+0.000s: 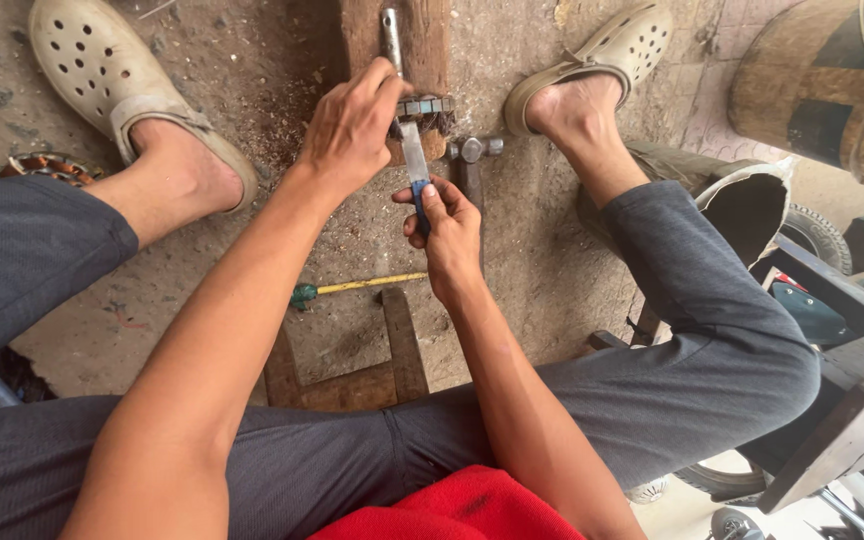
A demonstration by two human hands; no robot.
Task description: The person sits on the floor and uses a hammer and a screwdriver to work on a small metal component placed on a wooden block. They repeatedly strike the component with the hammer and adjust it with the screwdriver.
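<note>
My left hand (pixel 352 125) clamps the small toothed metal part (pixel 424 108) at top centre. My right hand (pixel 442 225) grips the blue-handled blade (pixel 417 170), scraping it; next calls for steady pressure.

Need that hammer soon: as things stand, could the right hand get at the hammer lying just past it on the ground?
Probably yes. The hammer lies uncovered on the ground just beyond the right hand, nothing between them. But that hand now grips a blue-handled blade, which it would need to put down first.
</note>
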